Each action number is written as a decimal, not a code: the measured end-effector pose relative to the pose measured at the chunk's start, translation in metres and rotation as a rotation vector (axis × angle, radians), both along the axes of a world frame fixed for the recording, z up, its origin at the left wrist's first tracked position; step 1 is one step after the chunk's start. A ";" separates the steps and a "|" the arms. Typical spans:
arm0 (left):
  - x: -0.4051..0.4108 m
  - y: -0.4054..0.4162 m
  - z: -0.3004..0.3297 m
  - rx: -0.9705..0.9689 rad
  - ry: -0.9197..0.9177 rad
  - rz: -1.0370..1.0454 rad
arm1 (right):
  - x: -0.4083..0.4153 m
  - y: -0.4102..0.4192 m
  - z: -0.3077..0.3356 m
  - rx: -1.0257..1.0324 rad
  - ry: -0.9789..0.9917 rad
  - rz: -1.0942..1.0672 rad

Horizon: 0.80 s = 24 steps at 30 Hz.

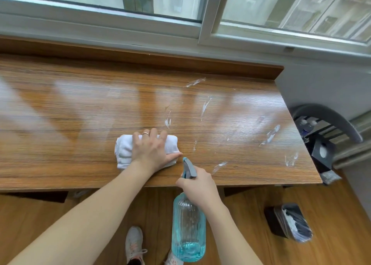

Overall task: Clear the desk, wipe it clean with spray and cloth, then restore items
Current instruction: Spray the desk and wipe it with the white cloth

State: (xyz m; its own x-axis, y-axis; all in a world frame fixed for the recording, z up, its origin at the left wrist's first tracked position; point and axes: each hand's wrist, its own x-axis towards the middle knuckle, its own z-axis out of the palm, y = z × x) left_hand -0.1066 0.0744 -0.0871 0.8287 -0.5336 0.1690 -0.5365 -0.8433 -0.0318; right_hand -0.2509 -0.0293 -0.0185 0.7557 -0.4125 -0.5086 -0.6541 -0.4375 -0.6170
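A folded white cloth [124,150] lies on the wooden desk [60,108] near its front edge. My left hand [152,150] presses flat on the cloth with straight fingers, a ring on one finger. My right hand [198,184] grips the neck of a ribbed blue spray bottle [188,228], held just in front of the desk's edge. The bottle's grey-blue nozzle points over the desk, and a little liquid sits at the bottom. White streaks of foam [204,106] are scattered over the right half of the desk.
A window frame [206,30] runs behind the desk's raised back ledge. To the right stand a dark chair [331,120] with items on it and a black bin [289,222] on the wooden floor. My shoes [134,242] are below the desk's edge.
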 end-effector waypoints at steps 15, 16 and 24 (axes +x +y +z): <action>-0.015 0.024 0.000 -0.026 -0.026 -0.145 | -0.007 -0.014 0.000 0.018 -0.002 0.039; -0.025 0.025 -0.003 -0.030 -0.043 -0.145 | -0.006 -0.016 0.001 0.018 -0.001 0.053; -0.011 0.014 -0.005 -0.022 -0.056 -0.139 | 0.008 -0.025 0.002 0.022 0.024 0.098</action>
